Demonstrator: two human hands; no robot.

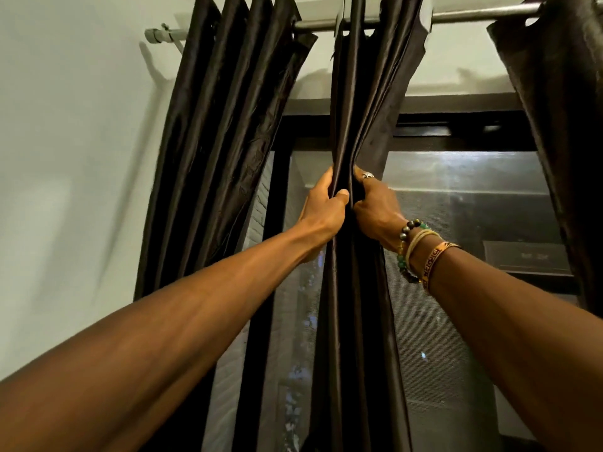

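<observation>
A dark brown satin curtain (362, 102) hangs bunched at the middle of a grey metal rod (473, 14). My left hand (324, 208) grips the gathered folds from the left, thumb across the front. Right beside it my right hand (375, 207) grips the same bunch from the right; it wears a ring and several bracelets. Both arms reach up and forward. Below the hands the curtain falls straight down out of view.
Another dark curtain panel (222, 132) hangs gathered at the rod's left end, and a third (561, 119) at the right edge. Behind them is a black-framed window (456, 125) with a mesh screen. A pale wall (71, 158) fills the left side.
</observation>
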